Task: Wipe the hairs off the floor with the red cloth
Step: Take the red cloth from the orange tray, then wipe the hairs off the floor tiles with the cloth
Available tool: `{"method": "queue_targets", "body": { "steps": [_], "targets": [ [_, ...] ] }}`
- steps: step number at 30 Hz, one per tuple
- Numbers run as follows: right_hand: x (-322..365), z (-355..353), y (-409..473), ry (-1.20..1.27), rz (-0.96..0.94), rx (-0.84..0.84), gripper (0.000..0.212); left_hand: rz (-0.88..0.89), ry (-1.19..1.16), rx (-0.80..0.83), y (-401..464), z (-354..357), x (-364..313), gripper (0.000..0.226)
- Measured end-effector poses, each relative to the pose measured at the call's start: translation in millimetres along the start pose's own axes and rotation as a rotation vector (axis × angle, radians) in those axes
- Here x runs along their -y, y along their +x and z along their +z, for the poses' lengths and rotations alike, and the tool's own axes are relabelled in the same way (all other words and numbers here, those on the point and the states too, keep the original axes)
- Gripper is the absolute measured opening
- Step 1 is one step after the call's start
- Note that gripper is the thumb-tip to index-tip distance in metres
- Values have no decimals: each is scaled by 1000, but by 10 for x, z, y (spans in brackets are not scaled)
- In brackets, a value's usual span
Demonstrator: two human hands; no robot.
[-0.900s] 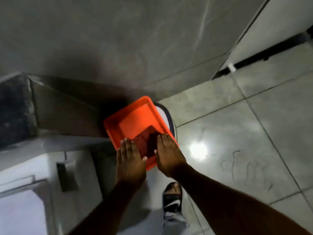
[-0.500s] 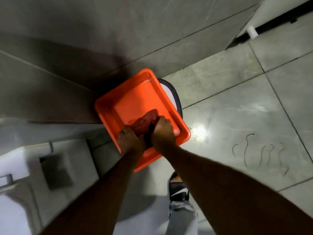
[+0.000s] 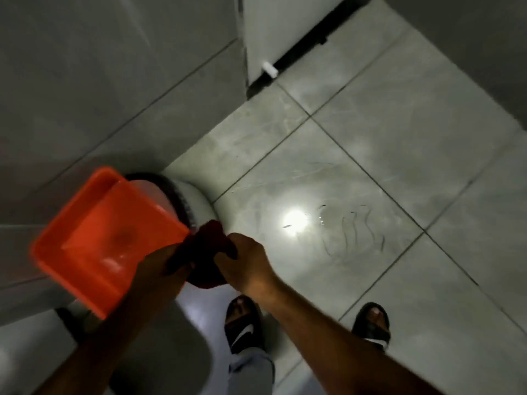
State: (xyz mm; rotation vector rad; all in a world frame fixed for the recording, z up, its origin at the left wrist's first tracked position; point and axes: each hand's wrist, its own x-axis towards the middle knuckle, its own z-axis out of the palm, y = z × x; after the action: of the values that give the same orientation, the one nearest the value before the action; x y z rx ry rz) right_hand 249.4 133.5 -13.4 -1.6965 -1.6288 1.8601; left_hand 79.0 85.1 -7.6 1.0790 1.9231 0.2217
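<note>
both hands grip the red cloth (image 3: 206,252), the left hand (image 3: 159,269) and the right hand (image 3: 245,260) closed on it above the floor (image 3: 399,155), and the hairs (image 3: 353,232), somewhat blurred, lie to the right, nearer the right hand.

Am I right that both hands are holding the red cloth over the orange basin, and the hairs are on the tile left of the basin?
Not quite. The head view shows the hairs on the floor tile right of the orange basin, not left. The left hand and right hand do hold the red cloth at its near edge.
</note>
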Motion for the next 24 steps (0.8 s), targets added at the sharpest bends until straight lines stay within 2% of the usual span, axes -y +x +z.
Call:
{"method": "queue_targets", "body": {
  "steps": [2, 4, 6, 9, 11, 14, 17, 22, 24],
  "targets": [
    [-313, -527, -146, 61, 28, -67, 16, 97, 23, 3, -9, 308, -370, 11],
    [-656, -1055, -258, 69, 72, -85, 46, 157, 15, 68, 50, 778, -817, 25],
    [-1005, -1476, -304, 27, 91, -124, 62, 170, -40, 82, 157, 1258, -1123, 32],
    [-1626, -1989, -315, -24, 104, -219, 55, 289, 44, 85, 331, 2069, -1457, 39],
    [-2003, -2232, -285, -54, 125, -259, 49, 307, 84, 92, 497, 2562, -1505, 49],
    [-2620, -2479, -183, -120, 188, -305, 46, 253, 164, 145, 822, 3231, -1353, 78],
    [-3177, -2625, -41, -121, 216, -343, 36, 214, 442, 192, 1104, 3643, -994, 94],
    [-3965, -2875, 286, 22, 333, -258, 48, 220, 778, 156, 1385, 3788, -395, 111],
    [-4178, -2972, 410, -138, 425, -352, 44, 231, 872, 137, 1501, 3765, -229, 119]
  ]
}}
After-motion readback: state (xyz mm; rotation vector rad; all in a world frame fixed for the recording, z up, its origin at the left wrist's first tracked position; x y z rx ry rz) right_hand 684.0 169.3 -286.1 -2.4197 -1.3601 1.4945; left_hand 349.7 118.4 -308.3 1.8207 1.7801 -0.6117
